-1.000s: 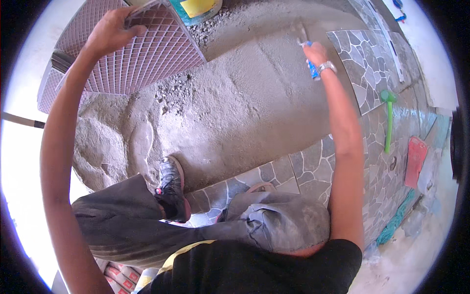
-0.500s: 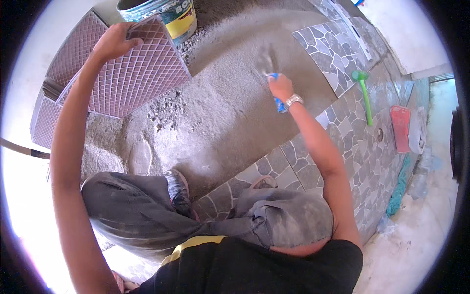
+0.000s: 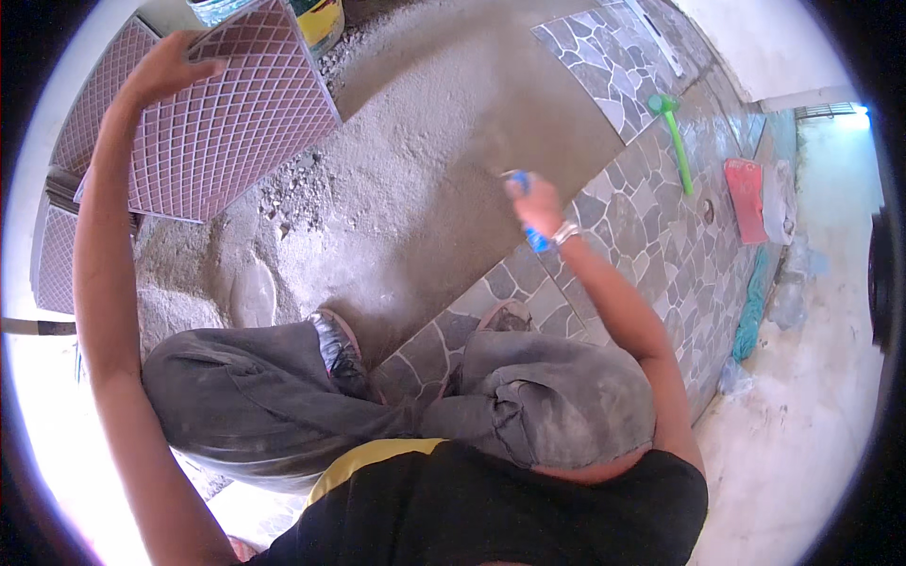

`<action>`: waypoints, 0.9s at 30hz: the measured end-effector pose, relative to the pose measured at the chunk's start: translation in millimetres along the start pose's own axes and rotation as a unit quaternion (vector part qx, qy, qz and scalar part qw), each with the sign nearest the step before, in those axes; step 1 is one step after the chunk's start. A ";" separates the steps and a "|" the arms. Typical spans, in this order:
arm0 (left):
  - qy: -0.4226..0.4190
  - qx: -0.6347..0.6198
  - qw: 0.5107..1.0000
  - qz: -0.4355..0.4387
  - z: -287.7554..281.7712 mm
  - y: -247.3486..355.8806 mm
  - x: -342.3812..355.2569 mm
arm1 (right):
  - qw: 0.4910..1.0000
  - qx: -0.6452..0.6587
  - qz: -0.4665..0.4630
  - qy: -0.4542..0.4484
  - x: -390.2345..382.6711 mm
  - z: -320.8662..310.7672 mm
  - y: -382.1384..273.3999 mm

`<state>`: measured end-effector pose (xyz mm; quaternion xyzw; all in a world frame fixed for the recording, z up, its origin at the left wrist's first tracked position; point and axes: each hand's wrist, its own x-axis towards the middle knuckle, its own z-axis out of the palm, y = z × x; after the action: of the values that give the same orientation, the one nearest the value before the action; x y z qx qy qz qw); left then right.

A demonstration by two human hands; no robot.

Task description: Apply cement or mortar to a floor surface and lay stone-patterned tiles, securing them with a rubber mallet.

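My left hand [image 3: 170, 74] grips the top edge of a square tile [image 3: 241, 132], its purplish-brown gridded back facing me, propped against other tiles [image 3: 57, 255] at upper left. My right hand [image 3: 536, 206] is closed round the blue handle of a trowel [image 3: 538, 239]; the trowel's blade is blurred against the grey mortar bed [image 3: 425, 141]. The mortar is smooth toward the right, rough with loose crumbs around the propped tile. Stone-patterned grey tiles [image 3: 580, 61] lie along the right and lower edges of the bed.
A green mallet [image 3: 675, 141] lies on the tiled floor to the right, beside a red flat object [image 3: 744, 200], a teal cloth or bag [image 3: 753, 302] and crumpled plastic. A bucket [image 3: 316, 26] stands at the top. White walls border both sides; my bent legs are below.
My right hand with the trowel has swept left and down across the mortar, nearer my knees. My left hand keeps hold of the tile. The view has shifted slightly.
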<state>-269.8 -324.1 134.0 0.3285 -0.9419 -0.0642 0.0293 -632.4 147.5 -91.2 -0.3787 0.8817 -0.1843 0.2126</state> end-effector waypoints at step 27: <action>-0.041 -0.022 0.998 -0.045 -3.4 -55.6 -35.0 | 0.993 0.092 0.011 -0.068 -168.5 65.3 3.4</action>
<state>-207.9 -345.8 129.1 0.3668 -0.9250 -0.0991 -0.0048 -495.9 264.6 -108.2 -0.3596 0.8488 -0.2360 0.3075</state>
